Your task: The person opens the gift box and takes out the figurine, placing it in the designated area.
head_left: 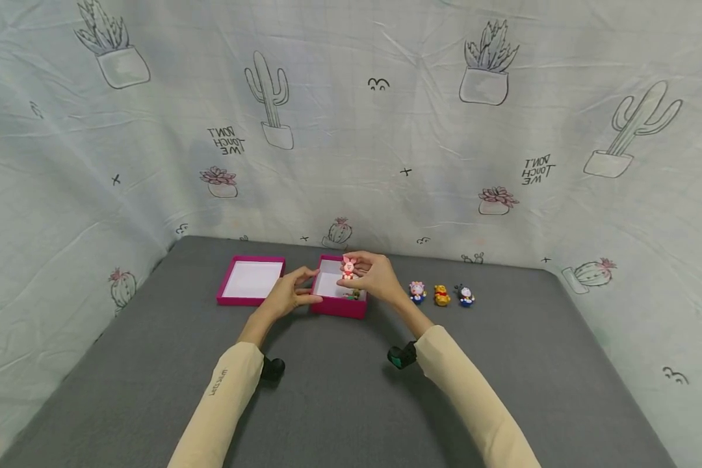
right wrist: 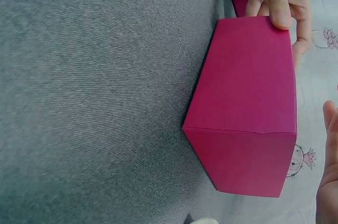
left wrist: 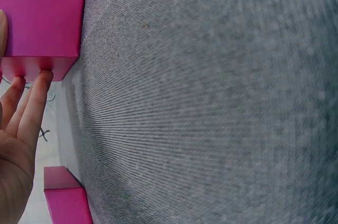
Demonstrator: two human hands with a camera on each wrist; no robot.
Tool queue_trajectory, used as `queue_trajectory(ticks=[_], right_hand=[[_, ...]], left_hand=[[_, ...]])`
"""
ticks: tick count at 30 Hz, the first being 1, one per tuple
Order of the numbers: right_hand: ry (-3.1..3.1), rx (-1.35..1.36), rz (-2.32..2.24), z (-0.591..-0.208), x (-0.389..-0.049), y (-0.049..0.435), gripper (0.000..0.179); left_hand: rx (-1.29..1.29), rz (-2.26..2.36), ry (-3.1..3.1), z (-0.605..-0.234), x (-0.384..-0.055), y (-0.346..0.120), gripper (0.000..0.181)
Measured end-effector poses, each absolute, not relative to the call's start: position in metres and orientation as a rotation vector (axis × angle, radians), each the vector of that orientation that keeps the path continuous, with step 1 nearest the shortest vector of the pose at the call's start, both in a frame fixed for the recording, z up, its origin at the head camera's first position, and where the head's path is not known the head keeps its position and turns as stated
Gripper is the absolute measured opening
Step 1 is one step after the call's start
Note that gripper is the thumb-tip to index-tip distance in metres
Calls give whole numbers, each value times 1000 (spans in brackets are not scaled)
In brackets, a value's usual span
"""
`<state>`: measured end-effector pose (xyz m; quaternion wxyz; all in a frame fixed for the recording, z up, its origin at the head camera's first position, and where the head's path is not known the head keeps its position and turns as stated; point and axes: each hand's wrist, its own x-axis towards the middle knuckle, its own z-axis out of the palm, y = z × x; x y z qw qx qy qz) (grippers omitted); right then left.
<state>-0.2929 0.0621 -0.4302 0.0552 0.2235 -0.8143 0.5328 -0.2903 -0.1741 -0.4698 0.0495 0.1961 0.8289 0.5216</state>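
Note:
A pink toy figurine (head_left: 348, 268) with upright ears and a red patch on its chest is pinched between the thumb and fingers of my right hand (head_left: 377, 276), above a magenta box (head_left: 338, 307). The open box has a white inside, and a small greenish-brown figurine (head_left: 353, 294) lies near its front right corner. My left hand (head_left: 286, 294) grips the box's front left corner. In the right wrist view, the left thumb (right wrist: 281, 19) presses the front face's top edge. Straight left fingers (left wrist: 39, 97) touch the side wall in the left wrist view.
A magenta lid (head_left: 251, 279), white inside, lies left of the box. Three figurines stand in a row on the right: a pink-headed one (head_left: 417, 292), a yellow bear (head_left: 441, 296) and a black-and-white one (head_left: 465, 296). Grey cloth (head_left: 333, 390) covers the table; a printed curtain (head_left: 351, 130) hangs behind.

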Motion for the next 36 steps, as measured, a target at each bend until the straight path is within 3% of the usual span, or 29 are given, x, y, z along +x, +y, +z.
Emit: queue_trajectory(ticks=[17,27,36], right_hand=[[-2493,624,1633,-422,-264,78,54],[-2551,564,1728,-432,-240,94,57],[-2541,688,1818,-443,-222,112,55]], left_hand=[[617,1568,2559,-469,-290,-171,43],[591,1561,2567,-467,-288,-170,48],[591,1567,2566,-468,-289,-170,49]])
